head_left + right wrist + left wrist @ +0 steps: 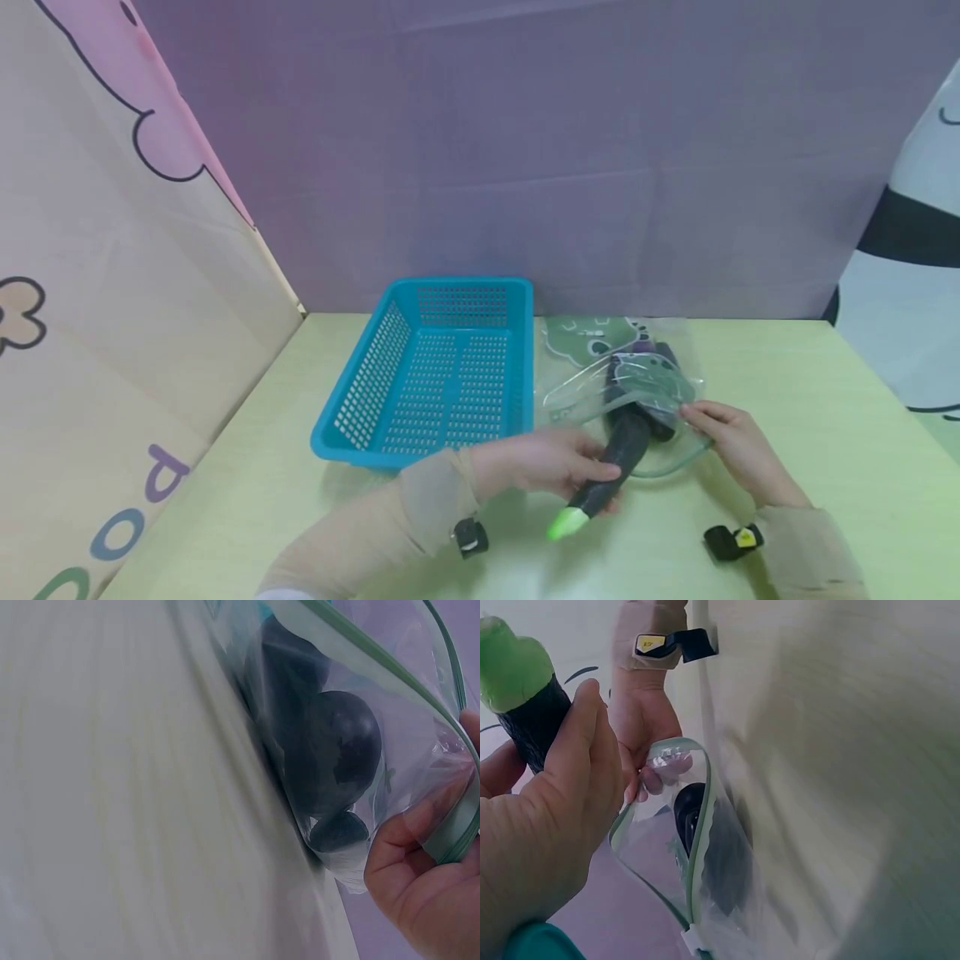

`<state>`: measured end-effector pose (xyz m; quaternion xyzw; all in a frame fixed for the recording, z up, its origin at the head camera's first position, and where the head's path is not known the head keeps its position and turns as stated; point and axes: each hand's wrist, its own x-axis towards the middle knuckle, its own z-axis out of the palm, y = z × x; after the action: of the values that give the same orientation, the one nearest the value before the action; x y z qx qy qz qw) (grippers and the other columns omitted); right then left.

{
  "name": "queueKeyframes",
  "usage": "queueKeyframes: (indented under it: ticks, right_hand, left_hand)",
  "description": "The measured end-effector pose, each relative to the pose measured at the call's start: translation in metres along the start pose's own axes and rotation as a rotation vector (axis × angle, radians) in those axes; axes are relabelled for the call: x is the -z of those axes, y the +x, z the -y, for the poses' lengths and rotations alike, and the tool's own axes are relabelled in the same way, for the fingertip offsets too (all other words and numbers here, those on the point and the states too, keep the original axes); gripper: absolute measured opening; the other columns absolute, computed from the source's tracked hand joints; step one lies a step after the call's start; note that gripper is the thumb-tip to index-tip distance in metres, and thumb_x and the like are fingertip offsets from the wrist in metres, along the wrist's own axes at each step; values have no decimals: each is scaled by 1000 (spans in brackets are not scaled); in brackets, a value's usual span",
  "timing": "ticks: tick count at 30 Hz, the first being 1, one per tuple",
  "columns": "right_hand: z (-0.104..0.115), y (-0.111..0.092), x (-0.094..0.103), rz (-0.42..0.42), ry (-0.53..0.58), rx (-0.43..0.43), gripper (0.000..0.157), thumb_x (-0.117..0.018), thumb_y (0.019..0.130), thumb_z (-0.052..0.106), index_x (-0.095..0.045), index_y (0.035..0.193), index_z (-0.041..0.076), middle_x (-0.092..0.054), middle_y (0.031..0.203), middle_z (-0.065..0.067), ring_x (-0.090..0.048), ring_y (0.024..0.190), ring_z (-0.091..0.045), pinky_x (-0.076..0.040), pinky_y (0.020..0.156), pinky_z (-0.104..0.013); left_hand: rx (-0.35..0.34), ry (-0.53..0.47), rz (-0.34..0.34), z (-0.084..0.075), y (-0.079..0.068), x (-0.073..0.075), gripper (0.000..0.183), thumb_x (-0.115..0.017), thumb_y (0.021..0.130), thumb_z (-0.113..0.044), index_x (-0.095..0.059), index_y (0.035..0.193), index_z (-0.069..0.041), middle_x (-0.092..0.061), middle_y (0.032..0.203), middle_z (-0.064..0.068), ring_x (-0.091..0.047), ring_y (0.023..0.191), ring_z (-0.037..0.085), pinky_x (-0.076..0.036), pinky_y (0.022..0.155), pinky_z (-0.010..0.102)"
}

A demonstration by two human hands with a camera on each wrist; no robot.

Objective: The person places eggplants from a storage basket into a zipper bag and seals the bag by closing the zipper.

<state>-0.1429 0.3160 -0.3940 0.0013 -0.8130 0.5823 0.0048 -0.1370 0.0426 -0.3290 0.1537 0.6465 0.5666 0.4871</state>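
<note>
My left hand (558, 461) grips a long, dark toy eggplant (627, 446) with a bright green stem end pointing toward me. The eggplant's far end is at the mouth of a clear zip bag (573, 379) with a green edge and a green cartoon print. My right hand (738, 446) pinches the bag's rim on the right side, and the mouth gapes. More dark, rounded, glossy pieces (345, 746) lie inside the bag, partly covered by its film in the right wrist view. In the left wrist view the green stem end (521, 667) sticks out above my left fingers.
A blue perforated plastic basket (326, 446) stands left of the bag on the pale green table (787, 392). Behind the table hangs a purple cloth (562, 167). A printed sheet (150, 333) borders the left side.
</note>
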Motion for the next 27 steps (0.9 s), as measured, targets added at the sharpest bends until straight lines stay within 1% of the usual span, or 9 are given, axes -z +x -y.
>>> queueKeyframes:
  ticks: [3,8,14,20,24,27]
  right_hand:
    - [0,0,0,2,2,0,21,-51,95,20,-70,87,25,-59,80,23,-50,77,5,-44,66,-13]
    - [0,0,1,3,0,9,21,-51,96,20,-70,88,25,-59,79,23,-50,77,4,-43,66,-13]
    - [-1,1,1,4,0,6,21,-51,95,20,-70,88,24,-59,80,23,-50,76,4,-44,66,-13]
    - [-1,0,1,1,-15,2,20,-51,95,20,-70,88,24,-58,80,23,-49,76,4,-44,66,-14]
    - [0,0,1,4,-29,0,19,-51,95,22,-70,90,23,-58,80,23,-49,76,4,-43,66,-14]
    - [0,-1,1,-1,-35,-2,19,-52,95,22,-69,89,24,-58,81,24,-49,77,4,-43,67,-14]
  left_hand:
    - [-1,-26,-5,4,2,-2,33,-45,96,-10,-45,121,12,-54,117,37,-54,112,46,-50,93,46]
    - [-22,-75,-38,8,6,-6,31,-45,97,-11,-46,117,12,-52,118,40,-51,114,48,-48,94,46]
    - [-31,-115,-90,14,12,-10,34,-46,96,-13,-45,120,12,-54,116,37,-56,111,44,-50,92,42]
    - [-75,-203,-153,20,17,-13,36,-47,95,-12,-46,119,15,-55,116,35,-58,109,42,-51,91,40]
    - [-88,-245,-178,21,18,-15,41,-47,95,-14,-44,123,16,-56,116,33,-59,109,40,-51,92,38]
    - [-97,-277,-187,21,19,-16,42,-45,96,-16,-45,123,16,-56,117,33,-58,111,39,-49,94,37]
